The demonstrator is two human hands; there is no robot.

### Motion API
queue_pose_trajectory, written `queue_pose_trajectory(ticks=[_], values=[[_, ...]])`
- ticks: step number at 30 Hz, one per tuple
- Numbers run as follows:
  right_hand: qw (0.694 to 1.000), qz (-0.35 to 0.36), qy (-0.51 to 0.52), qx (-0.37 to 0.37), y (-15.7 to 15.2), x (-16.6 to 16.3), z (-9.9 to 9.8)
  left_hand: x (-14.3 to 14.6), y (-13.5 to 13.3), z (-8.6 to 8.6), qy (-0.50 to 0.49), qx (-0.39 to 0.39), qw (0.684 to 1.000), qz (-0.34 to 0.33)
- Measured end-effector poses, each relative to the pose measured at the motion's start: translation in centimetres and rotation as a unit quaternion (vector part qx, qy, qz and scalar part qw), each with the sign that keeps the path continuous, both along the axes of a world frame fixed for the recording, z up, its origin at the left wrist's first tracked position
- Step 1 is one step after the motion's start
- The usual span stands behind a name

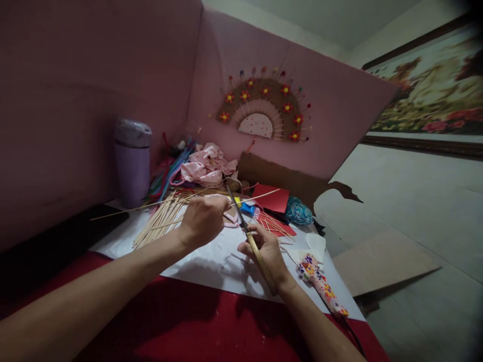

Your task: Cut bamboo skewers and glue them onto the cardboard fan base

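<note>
My left hand [206, 218] is closed in a fist around a thin bamboo stick [260, 195] that sticks out to the right of the knuckles. Another thin length reaches left from near the fist; whether it is the same stick I cannot tell. My right hand [266, 249] grips a knife [257, 251] by its pale yellow handle. The dark narrow blade points up and away and crosses the stick just right of my left fist. Beneath the left wrist lies a loose bundle of bamboo sticks [154, 229] on white paper [196, 266].
A purple tumbler [132, 163] stands at left. Behind are crumpled pink dotted cloth [207, 166], red card [270, 197], blue yarn [299, 211] and torn cardboard [279, 173]. A flower-patterned glue gun-like object [320, 284] lies right. A decorated cardboard arch [260, 90] hangs on the pink panel.
</note>
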State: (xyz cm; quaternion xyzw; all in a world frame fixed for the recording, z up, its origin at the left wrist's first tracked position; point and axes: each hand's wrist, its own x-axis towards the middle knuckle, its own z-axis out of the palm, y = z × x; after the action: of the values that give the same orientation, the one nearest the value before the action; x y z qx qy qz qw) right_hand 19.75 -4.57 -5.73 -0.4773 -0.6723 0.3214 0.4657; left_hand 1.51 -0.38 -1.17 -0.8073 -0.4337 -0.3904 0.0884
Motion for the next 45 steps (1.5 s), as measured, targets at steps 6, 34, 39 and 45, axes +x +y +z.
queue_pose_trajectory(ticks=[6, 34, 39, 45], values=[[0.999, -0.001, -0.029, 0.021, 0.0, 0.2, -0.2, 0.0, 0.4, 1.2, -0.219, -0.21, 0.943, -0.137], [0.999, -0.015, -0.025, 0.032, -0.2, -0.2, -0.4, -0.1, 0.4, 1.3, -0.247, -0.276, 0.916, -0.157], [0.999, 0.013, -0.02, 0.035, 0.1, 0.2, -0.7, -0.5, 0.9, 1.8, -0.348, -0.539, 0.736, -0.215], [0.999, 0.024, -0.018, 0.044, 0.1, 0.5, -0.9, -1.3, 1.6, 1.2, -0.338, -0.628, 0.624, -0.319]])
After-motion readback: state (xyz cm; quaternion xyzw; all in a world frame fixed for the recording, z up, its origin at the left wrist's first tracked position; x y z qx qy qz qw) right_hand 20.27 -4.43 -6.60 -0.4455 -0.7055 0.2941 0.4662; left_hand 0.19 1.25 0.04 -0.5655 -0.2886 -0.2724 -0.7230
